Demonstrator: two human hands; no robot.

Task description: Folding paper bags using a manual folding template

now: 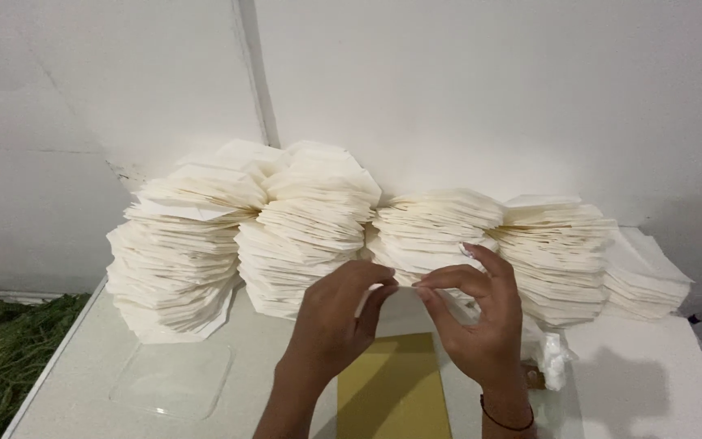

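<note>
Hands meet in the middle of the head view, above a white table. The left hand and the right hand both pinch one thin white paper sheet between thumb and fingers. The fingers are pressed close together on the sheet, not spread. The sheet is mostly hidden by the fingers, but its long side seems to run left to right, from one hand to the other. It sits just in front of the paper stacks.

Behind the hands, tall stacks of folded white paper stand in a row along the white wall. The stacks lean and fan out a little. A flat yellow card lies on the table under the hands, with its long side pointing toward the person. A clear plastic sheet lies flat at the left. A crumpled clear bag sits by the right wrist. Green plants lie past the table's left edge.
</note>
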